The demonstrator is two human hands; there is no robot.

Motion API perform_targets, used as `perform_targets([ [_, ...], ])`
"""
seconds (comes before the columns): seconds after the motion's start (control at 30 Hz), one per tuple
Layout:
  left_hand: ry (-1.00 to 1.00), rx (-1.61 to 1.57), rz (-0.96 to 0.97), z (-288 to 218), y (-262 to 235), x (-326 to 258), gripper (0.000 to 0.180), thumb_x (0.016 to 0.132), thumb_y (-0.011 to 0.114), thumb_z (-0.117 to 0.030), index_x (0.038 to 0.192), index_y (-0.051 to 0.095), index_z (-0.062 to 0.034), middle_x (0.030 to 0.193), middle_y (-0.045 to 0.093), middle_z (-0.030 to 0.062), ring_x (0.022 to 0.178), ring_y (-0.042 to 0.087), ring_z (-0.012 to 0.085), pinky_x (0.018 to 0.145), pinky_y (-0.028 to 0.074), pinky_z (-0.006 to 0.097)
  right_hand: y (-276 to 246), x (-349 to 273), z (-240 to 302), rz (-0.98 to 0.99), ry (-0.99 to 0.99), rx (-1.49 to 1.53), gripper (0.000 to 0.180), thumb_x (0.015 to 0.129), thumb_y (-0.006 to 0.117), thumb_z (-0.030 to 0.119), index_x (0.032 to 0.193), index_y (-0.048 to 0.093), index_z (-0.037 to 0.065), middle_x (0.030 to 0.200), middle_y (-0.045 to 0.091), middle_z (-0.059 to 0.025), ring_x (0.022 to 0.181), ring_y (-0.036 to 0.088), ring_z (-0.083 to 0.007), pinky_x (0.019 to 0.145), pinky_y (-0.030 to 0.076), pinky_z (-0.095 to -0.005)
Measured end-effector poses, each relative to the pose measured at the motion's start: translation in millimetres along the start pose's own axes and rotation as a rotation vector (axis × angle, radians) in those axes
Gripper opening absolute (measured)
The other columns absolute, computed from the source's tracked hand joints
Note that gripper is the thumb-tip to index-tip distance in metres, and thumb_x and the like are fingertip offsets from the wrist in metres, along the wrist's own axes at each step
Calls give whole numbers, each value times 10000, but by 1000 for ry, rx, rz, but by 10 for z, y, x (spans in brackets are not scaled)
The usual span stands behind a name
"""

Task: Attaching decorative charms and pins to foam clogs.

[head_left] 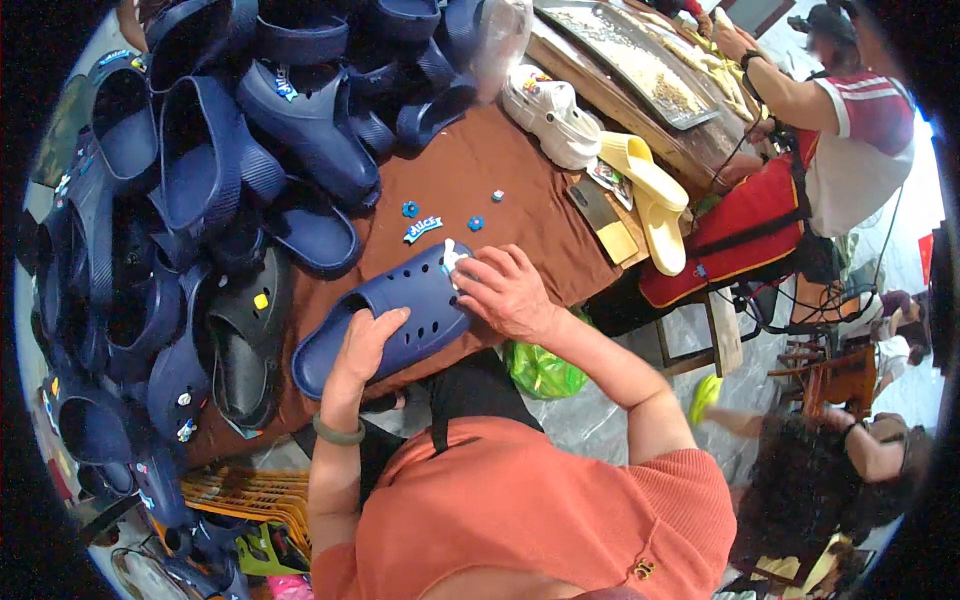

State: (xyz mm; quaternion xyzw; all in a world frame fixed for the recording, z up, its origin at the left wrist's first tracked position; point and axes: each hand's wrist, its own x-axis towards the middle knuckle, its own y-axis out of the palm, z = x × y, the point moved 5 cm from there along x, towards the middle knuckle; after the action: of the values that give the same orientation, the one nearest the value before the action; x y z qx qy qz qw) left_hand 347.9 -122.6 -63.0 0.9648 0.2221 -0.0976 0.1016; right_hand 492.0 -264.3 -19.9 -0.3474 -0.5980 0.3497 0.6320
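Note:
A navy-blue clog (385, 320) with round holes lies slantwise before me on the brown cloth. My left hand (368, 345) grips its side near the heel opening, thumb inside and the other fingers hidden. At the toe, the bent fingers of my right hand (505, 293) are closed on a small white shoe charm (450, 257). Their tips hide part of it, so how far it sits in a hole cannot be seen. Just beyond the toe lie a blue lettered charm (423, 230), a blue flower charm (410, 209), another flower charm (476, 223) and a small white-and-red charm (498, 195).
Piled navy clogs (205, 150) crowd the left and far side, beside a black clog (245, 340). White clogs (555, 120) and pale yellow slippers (650, 195) stand at the right. Behind them, a metal tray (640, 65) holds small pale pieces near a seated person (850, 130).

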Motion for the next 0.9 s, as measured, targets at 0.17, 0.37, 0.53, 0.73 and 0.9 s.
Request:
perform_targets([
  [0.17,-30,35,-67,-11,-18,-52,326,851,570,-239,1004,628,43,888,652,74,796,601,138,739,472,295,30,-2,25,185,-200,-107,266,820,622,293,1006,640,104,1137,505,-16,1103,456,-194,910,369,-451],
  [0.37,-53,53,-20,51,-30,-64,341,848,573,-236,1032,617,48,916,649,77,820,595,139,750,469,290,16,56,34,261,-328,-40,206,783,608,229,915,643,75,1123,499,-41,1080,466,-209,853,398,-382],
  [0.53,4,-67,-22,-10,12,-60,365,852,566,-231,1070,604,59,986,640,79,877,589,131,785,471,286,93,14,59,218,-261,-34,197,765,575,218,885,642,76,1118,511,-66,1075,481,-228,842,414,-373],
  [0.73,-22,-51,-15,41,-37,34,331,825,608,-227,1047,618,18,934,648,56,784,614,124,712,482,256,92,-7,71,25,-72,70,225,754,677,160,938,635,36,1051,547,-72,1000,544,-245,817,468,-354],
  [0.9,77,-56,29,159,-79,60,321,831,593,-214,1041,617,29,924,658,62,805,625,126,710,497,267,156,-57,-234,-153,179,494,154,795,656,58,946,651,28,994,604,-120,933,602,-263,798,494,-338],
])
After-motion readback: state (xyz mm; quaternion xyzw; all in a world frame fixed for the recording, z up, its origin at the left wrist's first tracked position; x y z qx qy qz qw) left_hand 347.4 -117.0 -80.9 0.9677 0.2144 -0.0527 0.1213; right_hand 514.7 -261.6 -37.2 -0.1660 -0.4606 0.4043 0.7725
